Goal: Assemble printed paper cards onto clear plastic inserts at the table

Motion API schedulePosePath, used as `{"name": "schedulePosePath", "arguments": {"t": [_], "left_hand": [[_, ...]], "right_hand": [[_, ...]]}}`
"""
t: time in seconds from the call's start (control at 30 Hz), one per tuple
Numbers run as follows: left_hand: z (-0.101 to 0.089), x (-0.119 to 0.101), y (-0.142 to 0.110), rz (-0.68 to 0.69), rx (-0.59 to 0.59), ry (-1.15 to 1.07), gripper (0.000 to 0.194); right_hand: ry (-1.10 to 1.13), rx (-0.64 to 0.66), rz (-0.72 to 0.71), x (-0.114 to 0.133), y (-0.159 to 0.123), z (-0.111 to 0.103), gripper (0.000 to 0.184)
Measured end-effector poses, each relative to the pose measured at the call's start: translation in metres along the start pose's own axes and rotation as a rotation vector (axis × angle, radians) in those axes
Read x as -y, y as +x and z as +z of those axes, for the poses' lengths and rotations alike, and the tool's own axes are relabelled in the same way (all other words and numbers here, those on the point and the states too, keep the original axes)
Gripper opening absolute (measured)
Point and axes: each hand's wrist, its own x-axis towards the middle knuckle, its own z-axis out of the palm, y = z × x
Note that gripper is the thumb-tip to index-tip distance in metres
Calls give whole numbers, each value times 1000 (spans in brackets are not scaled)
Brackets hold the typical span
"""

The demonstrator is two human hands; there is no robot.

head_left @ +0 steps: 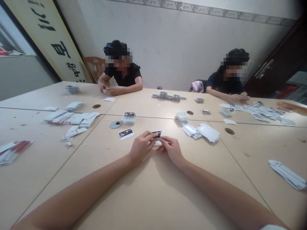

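Left hand (pixel 142 145) and right hand (pixel 171 148) pinch a black-printed card (pixel 157 134) between them over the table (pixel 144 198), likely steadying it; white bit (pixel 157 143) underneath unclear. Matching card (pixel 126 134) sits nearby, probably for easy reach.

Blk/wht card (pixel 157 133) btwn L+R fingers (pixel 148 136)

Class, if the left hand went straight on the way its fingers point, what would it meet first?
The left hand would probably meet the right hand first, beside the card; exact depth is unclear.
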Motion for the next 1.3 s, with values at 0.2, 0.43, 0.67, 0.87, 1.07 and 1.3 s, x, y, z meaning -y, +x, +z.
{"name": "schedulePosePath", "arguments": {"t": [0.2,0.43,0.67,0.87,1.07,1.3], "left_hand": [[4,7,0,-41,-30,-64,15],[5,6,1,-72,-9,-159,16],[7,8,1,-66,51,-212,23],[6,8,4,-77,117,-196,21],[5,6,5,-60,120,-167,22],[6,9,4,-61,161,-173,20]], "right_hand": [[8,-13,57,1,2,-1,38],[-3,31,5,2,5,-3,28],[-4,35,-22,-1,10,-6,27],[-15,3,-39,-5,12,-7,27],[-67,-33,-68,-3,12,-8,26],[-95,-62,-58,-6,12,-9,23]]}}
